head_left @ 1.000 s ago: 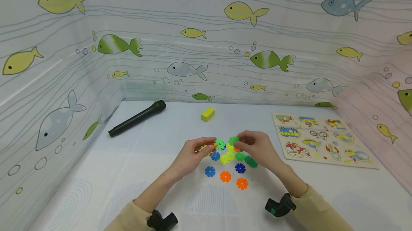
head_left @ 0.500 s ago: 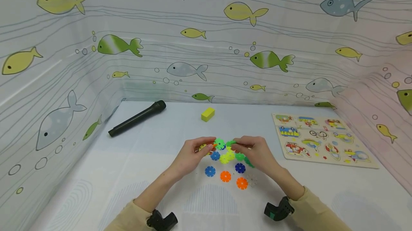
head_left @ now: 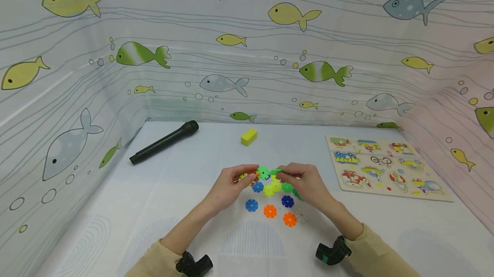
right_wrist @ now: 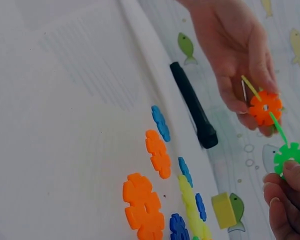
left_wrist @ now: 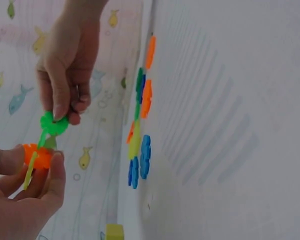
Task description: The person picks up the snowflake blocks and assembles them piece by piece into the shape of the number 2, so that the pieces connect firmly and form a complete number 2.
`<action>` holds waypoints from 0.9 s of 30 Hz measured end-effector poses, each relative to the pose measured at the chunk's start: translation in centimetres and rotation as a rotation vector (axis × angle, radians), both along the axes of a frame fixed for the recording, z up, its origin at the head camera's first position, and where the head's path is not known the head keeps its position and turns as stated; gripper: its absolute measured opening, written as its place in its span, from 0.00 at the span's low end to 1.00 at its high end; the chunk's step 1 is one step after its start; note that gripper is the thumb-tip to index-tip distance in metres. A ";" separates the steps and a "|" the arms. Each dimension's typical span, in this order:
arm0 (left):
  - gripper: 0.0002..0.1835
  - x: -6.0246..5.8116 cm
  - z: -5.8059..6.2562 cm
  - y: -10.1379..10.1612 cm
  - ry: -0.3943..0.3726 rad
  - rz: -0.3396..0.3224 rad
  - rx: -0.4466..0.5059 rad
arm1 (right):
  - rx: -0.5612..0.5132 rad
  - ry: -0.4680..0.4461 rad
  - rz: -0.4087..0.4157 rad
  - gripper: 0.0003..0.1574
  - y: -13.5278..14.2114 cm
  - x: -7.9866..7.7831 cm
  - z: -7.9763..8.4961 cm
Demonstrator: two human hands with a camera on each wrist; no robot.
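Jutting from fingers point(left_wrist: 60, 100); green disc point(left_wrist: 54, 127)

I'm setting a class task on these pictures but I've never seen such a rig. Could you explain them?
No robot here: one person works bare-handed. The wide picture comes from a camera worn on the head; the two close-ups come from wrist cameras. On the pale table lie a black microphone, a yellow block, a picture puzzle board and notched discs. The left hand holds an orange disc, with a yellow disc and a green disc slotted in. The right hand pinches another green disc, meeting the first.
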State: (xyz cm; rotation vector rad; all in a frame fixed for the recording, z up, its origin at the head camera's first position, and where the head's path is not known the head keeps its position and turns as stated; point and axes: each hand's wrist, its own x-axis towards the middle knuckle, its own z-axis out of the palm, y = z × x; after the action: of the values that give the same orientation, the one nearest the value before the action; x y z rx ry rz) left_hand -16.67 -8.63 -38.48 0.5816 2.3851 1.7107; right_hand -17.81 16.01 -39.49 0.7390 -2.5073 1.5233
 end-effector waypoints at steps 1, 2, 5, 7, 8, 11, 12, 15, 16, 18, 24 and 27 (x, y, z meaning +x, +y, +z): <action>0.20 0.0 0.0 0.0 0.000 -0.003 0.000 | 0.002 0.003 -0.001 0.11 0.0 0.0 0.0; 0.20 0.0 0.0 0.0 0.001 -0.007 0.000 | 0.004 0.006 -0.001 0.11 0.0 0.0 0.0; 0.20 -0.1 -0.1 0.0 0.001 -0.024 0.000 | 0.009 0.016 0.008 0.11 -0.1 0.0 -0.1; 0.20 -0.1 -0.1 0.0 0.004 -0.038 -0.001 | 0.013 0.023 0.015 0.11 -0.1 0.0 -0.1; 0.20 -0.2 -0.2 0.1 0.006 -0.044 -0.003 | 0.017 0.027 0.018 0.11 -0.1 0.0 -0.2; 0.19 -0.2 -0.2 0.1 0.006 -0.051 -0.007 | 0.034 0.041 0.020 0.11 -0.1 0.0 -0.3; 0.19 -0.2 -0.2 0.1 0.006 -0.051 -0.007 | 0.039 0.048 0.019 0.11 -0.1 0.0 -0.3; 0.19 -0.1 -0.2 0.1 0.005 -0.052 -0.007 | 0.042 0.065 0.019 0.12 -0.1 -0.1 -0.3; 0.19 -0.1 -0.2 0.1 0.004 -0.052 -0.006 | 0.034 0.069 0.020 0.12 -0.1 -0.1 -0.3; 0.19 -0.1 -0.1 0.1 0.002 -0.054 -0.002 | 0.020 0.075 0.016 0.11 -0.1 -0.1 -0.3; 0.20 -0.1 0.0 0.0 0.010 -0.068 0.002 | 0.013 0.085 -0.006 0.11 -0.1 -0.2 -0.6; 0.19 -0.1 -0.1 0.0 0.007 -0.074 0.003 | 0.000 0.087 -0.003 0.11 -0.1 -0.3 -0.8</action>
State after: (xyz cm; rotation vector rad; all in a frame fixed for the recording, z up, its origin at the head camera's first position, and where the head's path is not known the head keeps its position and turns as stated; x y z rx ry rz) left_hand -16.79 -8.64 -38.56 0.6682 2.3347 1.6852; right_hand -18.07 15.93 -40.31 0.7838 -2.4452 1.4573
